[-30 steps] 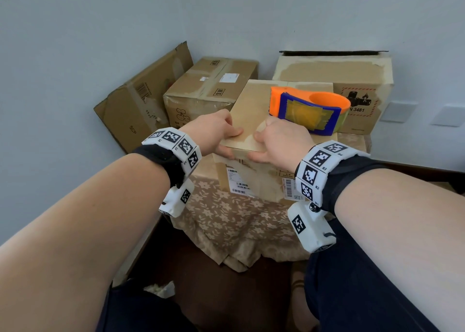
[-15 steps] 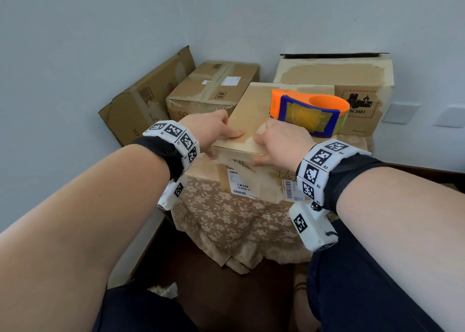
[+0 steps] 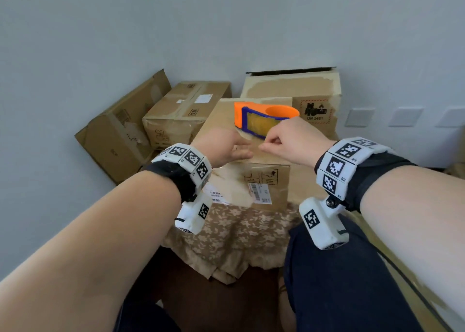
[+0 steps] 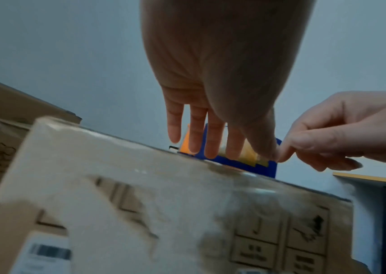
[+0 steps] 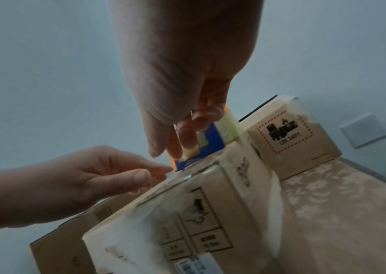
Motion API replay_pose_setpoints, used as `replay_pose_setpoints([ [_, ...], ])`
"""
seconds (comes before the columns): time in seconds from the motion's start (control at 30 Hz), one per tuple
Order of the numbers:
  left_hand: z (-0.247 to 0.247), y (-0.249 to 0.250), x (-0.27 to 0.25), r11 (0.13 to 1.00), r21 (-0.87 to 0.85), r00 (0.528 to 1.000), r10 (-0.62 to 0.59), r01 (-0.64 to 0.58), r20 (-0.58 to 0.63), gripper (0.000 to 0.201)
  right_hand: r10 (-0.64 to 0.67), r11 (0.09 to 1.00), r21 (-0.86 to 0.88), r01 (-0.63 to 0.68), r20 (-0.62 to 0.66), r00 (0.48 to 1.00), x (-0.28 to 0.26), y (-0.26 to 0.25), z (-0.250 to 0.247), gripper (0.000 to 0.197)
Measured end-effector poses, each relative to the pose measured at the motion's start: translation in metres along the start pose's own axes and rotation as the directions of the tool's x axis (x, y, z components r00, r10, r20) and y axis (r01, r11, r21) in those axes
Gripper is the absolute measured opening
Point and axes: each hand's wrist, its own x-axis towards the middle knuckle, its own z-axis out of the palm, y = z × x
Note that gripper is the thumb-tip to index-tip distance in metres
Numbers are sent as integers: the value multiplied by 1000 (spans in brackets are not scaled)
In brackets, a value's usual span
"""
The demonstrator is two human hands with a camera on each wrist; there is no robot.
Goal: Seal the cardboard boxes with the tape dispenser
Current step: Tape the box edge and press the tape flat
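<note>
On top of the front cardboard box, toward its far right side, lay the orange and blue tape dispenser, touched by neither hand. Left hand hovered over the box's near top edge, fingers fairly straight and spread a little, holding nothing. Right hand hovered just beside it, near the dispenser's near end, fingers curled narrow with forefinger and thumb tips close together; couldn't tell if they pinched anything. The thumb tips of both hands nearly met in the left wrist view. Clear tape showed on the box's front face above printed symbols and a barcode label. Box stood on a surface under a floral cloth. Behind it stood a box with a UN 3481 mark, another sealed box and a tilted box by the wall.
</note>
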Motion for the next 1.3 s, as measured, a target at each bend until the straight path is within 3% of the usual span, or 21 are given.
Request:
replay_pose_setpoints([
  [0.17, 10, 29, 10, 997, -17, 998, 70, -70, -5, 48, 53, 999, 5, -54, 101, 993, -20, 20, -5, 30],
  [0.43, 23, 31, 13, 996, -25, 996, 83, -84, -33, 57, 79, 996, 33, -84, 137, 987, -21, 32, 5, 53],
  [0.7, 27, 35, 15, 994, 78, 994, 83, -78, -70, 55, 55, 996, 57, -64, 159, 986, -20, 33, 2, 47],
  [1.07, 31, 36, 22, 965, 257, 999, 47, -44, -3, 63, 37, 997, -78, -23, 171, 985, -17, 27, 3, 36],
  [1.3, 32, 40, 24, 950, 303, 996, 85, -79, -7, 61, 51, 986, -168, -22, 167, 985, -14, 24, 5, 40],
])
